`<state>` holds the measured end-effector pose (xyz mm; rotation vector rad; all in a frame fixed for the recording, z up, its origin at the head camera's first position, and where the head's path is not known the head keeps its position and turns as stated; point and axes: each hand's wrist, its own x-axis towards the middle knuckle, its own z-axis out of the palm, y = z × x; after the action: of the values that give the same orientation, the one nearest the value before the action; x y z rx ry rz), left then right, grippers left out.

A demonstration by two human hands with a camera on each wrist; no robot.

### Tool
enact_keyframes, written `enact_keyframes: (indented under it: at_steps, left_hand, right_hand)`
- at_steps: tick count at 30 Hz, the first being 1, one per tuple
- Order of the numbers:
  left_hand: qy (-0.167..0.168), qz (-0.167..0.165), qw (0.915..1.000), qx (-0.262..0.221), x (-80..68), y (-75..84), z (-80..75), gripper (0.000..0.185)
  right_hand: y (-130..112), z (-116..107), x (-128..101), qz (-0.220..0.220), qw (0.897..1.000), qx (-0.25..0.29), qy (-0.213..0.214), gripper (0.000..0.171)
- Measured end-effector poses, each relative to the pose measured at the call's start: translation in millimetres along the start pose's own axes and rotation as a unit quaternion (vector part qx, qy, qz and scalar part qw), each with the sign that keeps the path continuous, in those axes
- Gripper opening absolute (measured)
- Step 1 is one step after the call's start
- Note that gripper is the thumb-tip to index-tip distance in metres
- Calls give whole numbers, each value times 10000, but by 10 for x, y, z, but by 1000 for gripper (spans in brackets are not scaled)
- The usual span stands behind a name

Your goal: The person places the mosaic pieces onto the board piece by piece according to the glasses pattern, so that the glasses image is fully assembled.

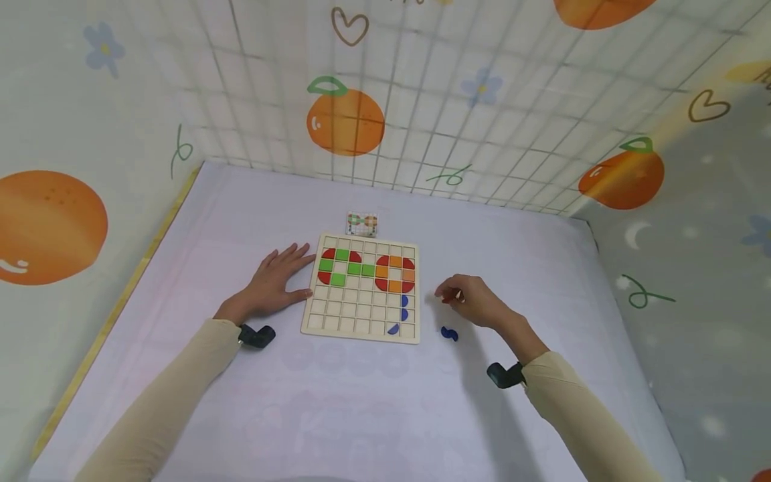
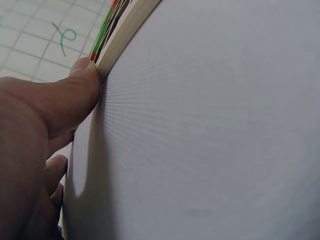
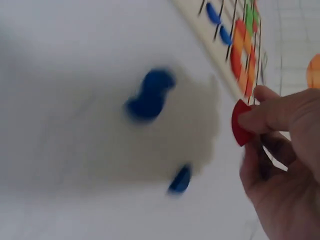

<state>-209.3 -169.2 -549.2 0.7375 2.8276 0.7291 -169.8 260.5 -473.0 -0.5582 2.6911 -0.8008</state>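
Toward the left side of the white-covered counter [image 1: 181,281], the left hand [image 1: 274,284] lies flat with fingers straight, its thumb [image 2: 75,95] pressed against the left edge of the wooden grid board [image 1: 361,320]; its grip is released, only steadying the board. On the board, the upper rows look largely filled: a green-and-red figure [image 1: 340,266] on the left and an orange-and-red ring [image 1: 395,273] on the right. Below the ring, three small blue pieces [image 1: 404,306] run down the right-hand column toward the board's near right corner. Most squares in the lower rows are bare wood, so by my judgement the pattern is partly done and the lower part remains. A small pattern card [image 1: 362,224] lies just past the board's far edge.

Right of the board, loose blue pieces [image 1: 448,333] lie on the counter, apart from the board's near right corner; the right wrist view shows a blurred pair touching and one more apart [image 3: 180,180]. Above them the right hand [image 1: 476,301] hovers off the counter, its grip clenched on a red curved piece [image 3: 241,123] pinched between thumb and fingertips, near the board's right edge but not over it.

Room for moving looks ample: wide bare cloth lies along the near edge and toward the right edge, and the printed walls stand well back from both hands.
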Motion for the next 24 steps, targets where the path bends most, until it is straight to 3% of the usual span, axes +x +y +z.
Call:
enact_keyframes:
  at_steps: [4,9,14,19,24]
  left_hand:
    - [23,-17,10000,-11,1,-19,5,80]
    - [31,-26,10000,-38,2,-17,-2,80]
    - [80,40,10000,-13,7,-17,3,79]
    - [38,18,10000,13,6,-17,4,80]
    - [32,-15,10000,3,8,-13,5,80]
  right_hand:
    - [-207,87,252,-376,9992,87,-71,25]
    - [-464,211,556,-518,9985,99,-126,28]
    - [-621,334,761,-531,9971,541,90,19]
    - [-745,478,929,-848,9927,802,294,13]
    - [-839,618,1075,-672,9957,601,207,11]
